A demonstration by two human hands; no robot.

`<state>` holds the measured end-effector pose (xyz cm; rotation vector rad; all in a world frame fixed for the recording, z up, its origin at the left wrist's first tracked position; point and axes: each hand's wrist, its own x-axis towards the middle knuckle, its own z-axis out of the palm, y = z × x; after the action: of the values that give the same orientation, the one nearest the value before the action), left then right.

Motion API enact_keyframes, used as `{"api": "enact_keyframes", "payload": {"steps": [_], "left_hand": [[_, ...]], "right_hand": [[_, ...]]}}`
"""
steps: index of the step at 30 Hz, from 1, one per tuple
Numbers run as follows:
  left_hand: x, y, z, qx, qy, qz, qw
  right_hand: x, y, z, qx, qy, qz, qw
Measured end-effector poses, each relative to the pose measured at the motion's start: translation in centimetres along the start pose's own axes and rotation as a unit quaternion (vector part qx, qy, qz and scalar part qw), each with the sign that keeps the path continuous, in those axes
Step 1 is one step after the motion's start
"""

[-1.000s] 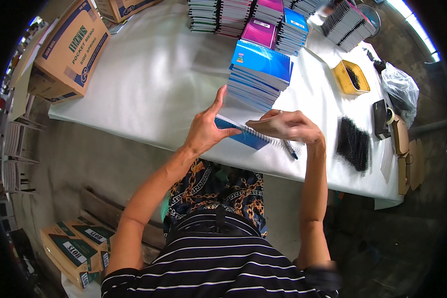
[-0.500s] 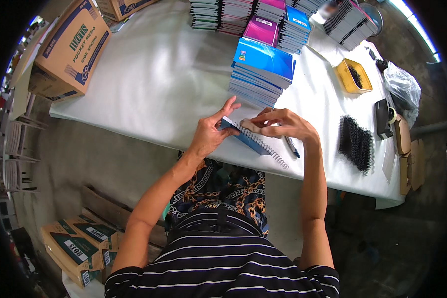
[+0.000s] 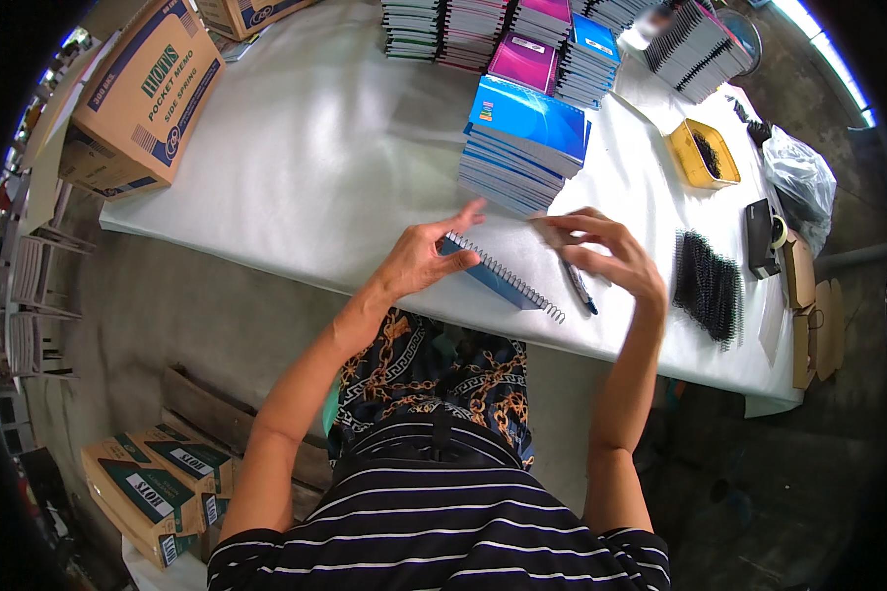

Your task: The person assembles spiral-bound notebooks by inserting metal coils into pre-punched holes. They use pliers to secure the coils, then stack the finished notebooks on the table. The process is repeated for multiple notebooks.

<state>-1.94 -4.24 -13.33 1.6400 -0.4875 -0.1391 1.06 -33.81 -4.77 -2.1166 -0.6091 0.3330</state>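
My left hand (image 3: 419,258) grips the upper left end of a small blue notebook (image 3: 498,283), its thumb over the bound edge. The notebook is tilted, with its spine up. A metal spiral coil (image 3: 506,275) runs along the spine, and some loops stick out past the lower right end. My right hand (image 3: 606,251) hovers off the coil, thumb and fingers apart and slightly smeared. Something tan shows at its fingertips, perhaps a finger cover. Just below this hand lies a slim silver tool (image 3: 579,286) with a dark blue end.
A blue notebook stack (image 3: 517,163) stands just beyond my hands, with more stacks behind. To the right are a yellow tub (image 3: 702,155), a pile of black coils (image 3: 710,291) and a clear plastic bag (image 3: 796,172). A large carton (image 3: 143,98) sits on the table's left side.
My right hand has pulled away from the coil, up and to the right. The coil sticks out less past the notebook's lower end. My left hand still holds the notebook.
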Motion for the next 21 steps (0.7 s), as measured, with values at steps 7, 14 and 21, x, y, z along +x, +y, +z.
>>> {"api": "enact_keyframes", "payload": {"steps": [7,14,21], "left_hand": [[-0.8,4.3,-0.9,-0.01,0.089,0.024,0.996],[-3.7,1.1,3.3,0.436,0.095,0.094,0.89],[-4.0,1.1,4.1,0.496,0.103,0.07,0.859]], "right_hand": [[-5.4,1.6,1.4,-0.39,0.28,0.101,0.871],[-5.6,4.7,9.7,-0.478,0.324,0.044,0.815],[-5.6,-5.0,14.5,-0.267,0.22,-0.066,0.936]]}}
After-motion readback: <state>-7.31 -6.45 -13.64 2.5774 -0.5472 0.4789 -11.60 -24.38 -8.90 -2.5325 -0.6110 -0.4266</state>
